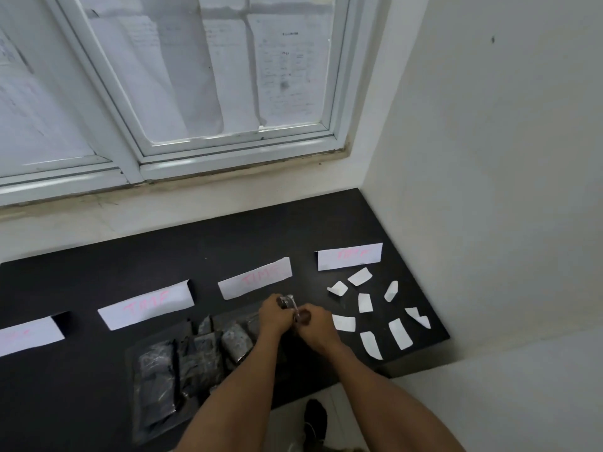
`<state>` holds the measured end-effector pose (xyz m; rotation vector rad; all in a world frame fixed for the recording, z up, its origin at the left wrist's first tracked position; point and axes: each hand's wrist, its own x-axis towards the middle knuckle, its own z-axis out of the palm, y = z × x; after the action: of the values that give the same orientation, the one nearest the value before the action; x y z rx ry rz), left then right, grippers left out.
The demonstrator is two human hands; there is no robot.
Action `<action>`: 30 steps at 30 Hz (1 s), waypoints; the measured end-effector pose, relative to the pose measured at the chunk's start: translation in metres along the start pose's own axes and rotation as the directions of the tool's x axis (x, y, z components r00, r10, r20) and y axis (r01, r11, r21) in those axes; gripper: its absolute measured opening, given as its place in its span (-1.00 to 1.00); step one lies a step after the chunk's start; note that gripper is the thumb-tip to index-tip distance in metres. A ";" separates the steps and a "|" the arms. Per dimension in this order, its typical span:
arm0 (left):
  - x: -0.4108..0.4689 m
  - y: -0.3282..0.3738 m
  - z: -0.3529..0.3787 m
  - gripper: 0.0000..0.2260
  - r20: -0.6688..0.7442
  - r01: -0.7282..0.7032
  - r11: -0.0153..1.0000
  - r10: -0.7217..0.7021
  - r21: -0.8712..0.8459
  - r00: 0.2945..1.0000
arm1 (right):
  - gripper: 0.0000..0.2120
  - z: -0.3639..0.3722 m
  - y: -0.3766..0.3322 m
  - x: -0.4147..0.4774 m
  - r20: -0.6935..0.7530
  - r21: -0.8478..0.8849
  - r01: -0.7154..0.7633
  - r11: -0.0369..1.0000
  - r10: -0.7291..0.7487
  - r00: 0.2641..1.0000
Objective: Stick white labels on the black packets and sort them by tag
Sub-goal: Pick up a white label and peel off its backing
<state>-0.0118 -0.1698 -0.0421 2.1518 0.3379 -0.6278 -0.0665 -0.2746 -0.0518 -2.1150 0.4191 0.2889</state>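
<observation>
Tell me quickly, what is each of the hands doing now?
Left hand: grips a small black packet.
Right hand: seems to pinch the same packet.

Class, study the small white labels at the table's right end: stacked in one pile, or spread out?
Spread out: the white labels lie singly, with bare black table showing between them.

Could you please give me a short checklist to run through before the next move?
1. Grip: left hand and right hand both hold the packet: ok.
2. Label stuck flat on it: cannot tell, the fingers hide it.
3. Spare white labels lie apart on the table, right of the hands: ok.
4. Four tag sheets laid out in a row: ok.
5. Pink writing on them readable: cannot tell, blurred.
6. Packet pile left of the hands, more to label: ok.
</observation>
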 end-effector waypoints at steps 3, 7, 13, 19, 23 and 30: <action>0.005 0.007 0.011 -0.71 -0.035 0.061 0.994 -0.064 -0.092 0.997 | -0.74 -0.018 0.016 0.012 0.057 -0.063 -0.021 0.998 0.024 0.998; 0.012 0.009 0.018 -0.57 -0.065 0.090 0.983 -0.102 -0.161 0.993 | -0.59 -0.032 0.033 0.034 0.123 -0.369 0.019 0.929 0.029 0.992; 0.022 -0.004 0.017 -0.79 -0.092 0.170 0.956 -0.197 -0.239 0.976 | -0.63 -0.030 0.044 0.067 0.227 -0.686 0.208 0.697 -0.067 0.972; 0.034 -0.015 0.016 -0.81 -0.100 0.240 0.908 -0.290 -0.343 0.952 | -0.75 -0.025 0.046 0.076 0.215 -0.769 0.265 0.582 -0.155 0.964; 0.032 -0.005 0.011 -0.82 -0.088 0.271 0.873 -0.332 -0.406 0.939 | -0.78 -0.030 0.051 0.078 0.220 -0.765 0.303 0.568 -0.212 0.952; 0.030 0.008 0.008 -0.69 -0.084 0.189 0.790 -0.290 -0.583 0.954 | -0.88 -0.056 0.028 0.080 -0.128 -0.370 0.110 0.923 -0.168 0.978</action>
<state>0.0144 -0.1808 -0.0575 1.5876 0.8002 -0.4091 -0.0023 -0.3507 -0.0714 -2.5279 0.3216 0.1212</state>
